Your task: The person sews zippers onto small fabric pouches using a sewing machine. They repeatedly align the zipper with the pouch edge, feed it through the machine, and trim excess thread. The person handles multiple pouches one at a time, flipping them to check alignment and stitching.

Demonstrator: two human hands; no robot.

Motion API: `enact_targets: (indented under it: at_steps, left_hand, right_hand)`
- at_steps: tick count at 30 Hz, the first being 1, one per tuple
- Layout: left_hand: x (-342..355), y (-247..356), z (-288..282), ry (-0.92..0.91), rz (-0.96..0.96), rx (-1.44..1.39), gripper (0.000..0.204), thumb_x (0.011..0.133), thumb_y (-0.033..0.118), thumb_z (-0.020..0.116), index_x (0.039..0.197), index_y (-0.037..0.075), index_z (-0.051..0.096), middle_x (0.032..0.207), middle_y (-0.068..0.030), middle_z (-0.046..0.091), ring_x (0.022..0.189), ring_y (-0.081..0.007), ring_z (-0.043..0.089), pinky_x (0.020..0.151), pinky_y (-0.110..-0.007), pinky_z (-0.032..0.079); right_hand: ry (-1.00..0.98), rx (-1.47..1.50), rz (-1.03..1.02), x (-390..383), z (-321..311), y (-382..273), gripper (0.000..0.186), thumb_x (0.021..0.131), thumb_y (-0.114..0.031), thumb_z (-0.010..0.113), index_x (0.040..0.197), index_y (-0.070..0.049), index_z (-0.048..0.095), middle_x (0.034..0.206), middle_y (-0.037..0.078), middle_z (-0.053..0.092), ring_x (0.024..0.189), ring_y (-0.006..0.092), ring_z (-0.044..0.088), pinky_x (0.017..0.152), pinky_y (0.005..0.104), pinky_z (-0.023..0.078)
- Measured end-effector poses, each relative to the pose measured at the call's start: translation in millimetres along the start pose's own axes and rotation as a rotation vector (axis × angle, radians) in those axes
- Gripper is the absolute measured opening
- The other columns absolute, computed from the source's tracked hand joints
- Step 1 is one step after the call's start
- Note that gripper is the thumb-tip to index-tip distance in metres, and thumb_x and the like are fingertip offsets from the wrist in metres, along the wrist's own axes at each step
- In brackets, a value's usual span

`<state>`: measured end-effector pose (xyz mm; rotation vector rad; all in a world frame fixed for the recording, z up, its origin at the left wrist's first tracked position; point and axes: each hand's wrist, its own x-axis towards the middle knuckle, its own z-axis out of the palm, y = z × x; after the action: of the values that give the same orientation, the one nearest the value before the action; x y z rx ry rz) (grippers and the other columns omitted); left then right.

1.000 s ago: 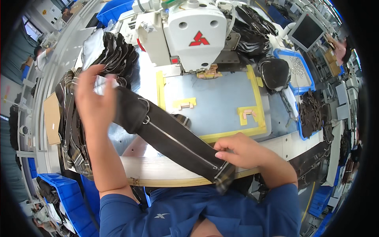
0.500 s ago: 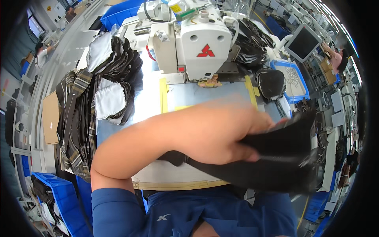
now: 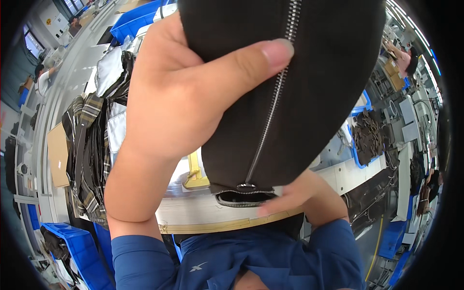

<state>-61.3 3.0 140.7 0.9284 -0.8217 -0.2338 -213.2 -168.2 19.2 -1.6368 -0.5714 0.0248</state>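
White surface [image 3: 188, 212] is overhung by black cloth [image 3: 328, 96], pinched by fingers of the left hand [image 3: 171, 99]; whether its lower end is pinched by the right hand [image 3: 302, 191] cannot be told.

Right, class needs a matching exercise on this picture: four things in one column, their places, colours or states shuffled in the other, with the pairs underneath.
Column one
1. left hand
2. right hand
3. cardboard sheet
4. long zipper

Column two
A. silver, running down the dark fabric piece
B. brown, beside the plaid fabric stack
C. at the dark fabric piece's upper left side, thumb over metal teeth
D. blurred, near the dark fabric piece's lower end

Pairs: 1-C, 2-D, 3-B, 4-A
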Motion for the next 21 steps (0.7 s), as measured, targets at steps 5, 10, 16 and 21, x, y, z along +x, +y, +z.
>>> enact_targets:
  at_steps: [5,10,16,21]
  left_hand:
    - [-3.2,5.5,-9.7,0.092,0.127,0.190,0.032,0.097,-0.001,0.070,0.128,-0.006,0.071,0.123,-0.0167,0.077,0.110,-0.0220,0.075,0.101,-0.035,0.057]
    - [-23.2,16.0,-57.7,-0.112,0.243,-0.022,0.032,0.106,0.007,0.060,0.138,0.002,0.063,0.133,-0.0178,0.069,0.117,-0.0262,0.069,0.106,-0.042,0.051]
    - [-27.4,51.8,-117.0,-0.898,0.025,0.130,0.028,0.109,0.023,0.062,0.116,-0.002,0.073,0.110,-0.0168,0.072,0.106,-0.0351,0.070,0.093,-0.045,0.057]
    - [-94.5,37.2,-162.9,-0.713,-0.169,0.085,0.031,0.110,0.017,0.059,0.116,-0.010,0.073,0.110,-0.0253,0.074,0.100,-0.0433,0.075,0.092,-0.048,0.063]
  right_hand:
    - [0.172,-0.186,0.036,5.5,10.6,10.0,0.043,0.090,-0.017,0.088,0.129,-0.003,0.075,0.123,0.013,0.075,0.109,0.0274,0.072,0.097,0.0392,0.055]
    - [0.303,-0.532,0.009,-4.7,-3.7,-4.7,0.046,0.087,-0.011,0.084,0.132,-0.008,0.074,0.094,0.010,0.075,0.077,0.0273,0.072,0.068,0.0360,0.055]
    - [0.327,-1.211,-0.131,-4.7,-11.5,-2.6,0.067,0.080,-0.007,0.071,0.148,-0.005,0.065,0.071,0.003,0.055,0.057,0.0204,0.058,0.051,0.0346,0.046]
    - [0.345,-1.438,-0.221,-8.0,-7.8,10.5,0.056,0.079,-0.008,0.072,0.134,0.004,0.070,0.066,0.001,0.045,0.050,0.0153,0.050,0.048,0.0330,0.039]
